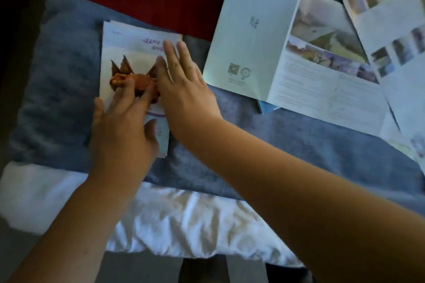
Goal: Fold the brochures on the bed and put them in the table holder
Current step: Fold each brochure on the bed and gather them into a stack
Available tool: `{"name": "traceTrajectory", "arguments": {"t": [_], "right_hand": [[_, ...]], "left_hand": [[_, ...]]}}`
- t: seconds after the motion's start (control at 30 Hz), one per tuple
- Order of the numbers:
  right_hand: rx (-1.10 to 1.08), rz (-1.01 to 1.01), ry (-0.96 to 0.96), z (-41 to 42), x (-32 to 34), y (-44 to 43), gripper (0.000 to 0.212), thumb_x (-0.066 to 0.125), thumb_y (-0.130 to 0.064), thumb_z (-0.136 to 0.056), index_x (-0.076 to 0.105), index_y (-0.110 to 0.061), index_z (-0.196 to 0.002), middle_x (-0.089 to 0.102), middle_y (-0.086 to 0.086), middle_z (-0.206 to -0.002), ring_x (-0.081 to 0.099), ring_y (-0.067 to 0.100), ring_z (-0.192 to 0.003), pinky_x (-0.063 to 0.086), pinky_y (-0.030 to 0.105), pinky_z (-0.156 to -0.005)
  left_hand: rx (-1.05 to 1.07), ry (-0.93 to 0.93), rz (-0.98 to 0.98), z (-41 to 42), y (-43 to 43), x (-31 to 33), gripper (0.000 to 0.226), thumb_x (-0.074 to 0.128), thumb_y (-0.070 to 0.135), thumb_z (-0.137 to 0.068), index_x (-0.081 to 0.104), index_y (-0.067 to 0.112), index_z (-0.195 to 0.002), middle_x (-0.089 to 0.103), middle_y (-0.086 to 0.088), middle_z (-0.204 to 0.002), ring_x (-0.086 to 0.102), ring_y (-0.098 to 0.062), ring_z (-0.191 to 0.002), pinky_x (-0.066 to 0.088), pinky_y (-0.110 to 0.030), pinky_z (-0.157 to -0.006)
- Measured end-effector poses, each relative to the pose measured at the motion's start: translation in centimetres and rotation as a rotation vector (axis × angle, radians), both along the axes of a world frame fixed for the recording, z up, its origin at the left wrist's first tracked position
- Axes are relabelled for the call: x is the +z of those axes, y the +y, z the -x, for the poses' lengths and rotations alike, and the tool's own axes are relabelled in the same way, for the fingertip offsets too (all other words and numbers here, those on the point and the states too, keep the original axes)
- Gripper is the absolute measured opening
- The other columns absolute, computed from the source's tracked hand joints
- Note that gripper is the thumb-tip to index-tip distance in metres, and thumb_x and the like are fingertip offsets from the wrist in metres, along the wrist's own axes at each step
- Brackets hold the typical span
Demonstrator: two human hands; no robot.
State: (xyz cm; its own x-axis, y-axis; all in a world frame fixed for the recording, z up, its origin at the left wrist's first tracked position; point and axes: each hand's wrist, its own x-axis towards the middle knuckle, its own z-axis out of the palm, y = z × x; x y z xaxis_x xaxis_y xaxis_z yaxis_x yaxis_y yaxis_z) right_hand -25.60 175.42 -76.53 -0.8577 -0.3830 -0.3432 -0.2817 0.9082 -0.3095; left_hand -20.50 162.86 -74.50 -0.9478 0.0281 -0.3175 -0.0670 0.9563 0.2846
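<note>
Because the folded brochure (135, 48) is thin, light paper, it will bend easily and may slide on the soft blue blanket (57, 76) on the bed. The left hand (122, 128) and right hand (184, 85) both press flat on it, fingers straight, gripping nothing. Pinching one long side should lift it well. I count one folded brochure. Two more lie open to the right: the middle brochure (287, 57) and the edge brochure (395, 37).

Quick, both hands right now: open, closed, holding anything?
Left hand: open, fingers flat, pressing on the folded brochure.
Right hand: open, flat on the same brochure.
</note>
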Motion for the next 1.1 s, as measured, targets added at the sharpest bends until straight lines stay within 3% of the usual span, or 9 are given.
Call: {"name": "traceTrajectory", "arguments": {"t": [0.07,0.13,0.2,0.27,0.43,0.63,0.83,0.97,1.1], "right_hand": [[-0.021,0.059,0.232,-1.7,1.2,3.0,0.071,0.010,-0.008,-0.094,0.018,-0.005,-0.164,0.001,0.014,-0.174,-0.002,0.031,-0.161,-0.001,0.040,-0.128],[-0.038,0.191,0.347,-2.8,1.7,7.0,0.070,0.020,-0.001,-0.092,0.028,-0.002,-0.162,0.014,0.018,-0.172,0.007,0.034,-0.160,0.004,0.040,-0.128],[-0.071,0.202,0.373,-3.7,1.2,11.6,0.066,0.040,0.000,-0.097,0.026,-0.002,-0.162,0.015,0.019,-0.171,0.006,0.036,-0.159,0.007,0.043,-0.129],[-0.171,0.134,0.326,-4.8,0.4,16.4,0.066,0.048,-0.020,-0.106,0.020,-0.006,-0.164,0.009,0.016,-0.173,0.000,0.033,-0.160,0.002,0.044,-0.130],[-0.424,-0.102,0.153,-6.5,-0.9,28.2,0.067,0.019,-0.045,-0.110,-0.002,-0.015,-0.166,-0.016,0.011,-0.173,-0.020,0.027,-0.158,-0.017,0.040,-0.126],[-0.754,-0.167,0.015,-8.7,-2.1,38.9,0.078,0.012,-0.068,-0.101,-0.002,-0.028,-0.167,-0.019,0.013,-0.172,-0.023,0.036,-0.157,-0.018,0.049,-0.125],[-0.618,-0.077,0.003,-11.6,-2.8,42.9,0.073,0.009,-0.071,-0.102,-0.010,-0.039,-0.165,-0.022,0.002,-0.172,-0.027,0.024,-0.156,-0.021,0.037,-0.124],[-0.547,-0.027,0.040,-13.1,-3.1,43.2,0.069,0.014,-0.067,-0.106,-0.003,-0.038,-0.166,-0.015,0.001,-0.174,-0.021,0.022,-0.159,-0.018,0.039,-0.126],[-0.484,0.000,0.040,-14.6,-3.0,43.7,0.067,0.016,-0.063,-0.108,-0.001,-0.036,-0.166,-0.014,0.001,-0.174,-0.020,0.022,-0.159,-0.010,0.044,-0.129]], "left_hand": [[-0.021,0.094,-0.055,-0.3,1.7,0.4,0.052,0.059,0.015,-0.099,0.050,0.013,-0.150,0.042,-0.012,-0.159,0.036,-0.035,-0.148,0.021,-0.061,-0.122],[-0.047,0.149,-0.081,-0.4,4.3,0.7,0.048,0.056,0.014,-0.101,0.050,0.009,-0.149,0.040,-0.018,-0.160,0.034,-0.038,-0.148,0.025,-0.061,-0.120],[-0.073,0.185,-0.100,-0.6,7.3,0.9,0.052,0.055,0.011,-0.102,0.045,0.007,-0.153,0.032,-0.019,-0.163,0.030,-0.039,-0.151,0.023,-0.060,-0.122],[-0.128,0.242,-0.117,-0.5,10.6,1.2,0.054,0.054,0.011,-0.102,0.042,0.006,-0.154,0.026,-0.020,-0.166,0.024,-0.040,-0.153,0.018,-0.058,-0.124],[-0.289,0.232,-0.150,0.9,19.6,1.0,0.054,0.056,0.017,-0.101,0.045,0.007,-0.153,0.025,-0.018,-0.167,0.021,-0.037,-0.155,0.015,-0.054,-0.127],[-0.411,0.119,-0.129,1.9,29.9,-0.4,0.061,0.048,0.033,-0.105,0.031,0.015,-0.160,0.013,-0.009,-0.171,0.011,-0.027,-0.158,0.007,-0.044,-0.128],[-0.454,0.105,-0.091,1.6,36.7,-2.0,0.064,0.046,0.041,-0.104,0.027,0.019,-0.161,0.013,-0.011,-0.171,0.009,-0.030,-0.158,0.010,-0.048,-0.128],[-0.442,0.130,-0.023,0.6,38.6,-3.4,0.071,0.048,0.050,-0.101,0.026,0.020,-0.162,0.012,-0.013,-0.171,0.003,-0.041,-0.157,0.011,-0.056,-0.124],[-0.438,0.149,0.093,-0.7,38.0,-5.2,0.083,0.035,0.068,-0.098,0.010,0.025,-0.164,-0.007,-0.019,-0.171,-0.010,-0.048,-0.154,0.005,-0.063,-0.122]]}}
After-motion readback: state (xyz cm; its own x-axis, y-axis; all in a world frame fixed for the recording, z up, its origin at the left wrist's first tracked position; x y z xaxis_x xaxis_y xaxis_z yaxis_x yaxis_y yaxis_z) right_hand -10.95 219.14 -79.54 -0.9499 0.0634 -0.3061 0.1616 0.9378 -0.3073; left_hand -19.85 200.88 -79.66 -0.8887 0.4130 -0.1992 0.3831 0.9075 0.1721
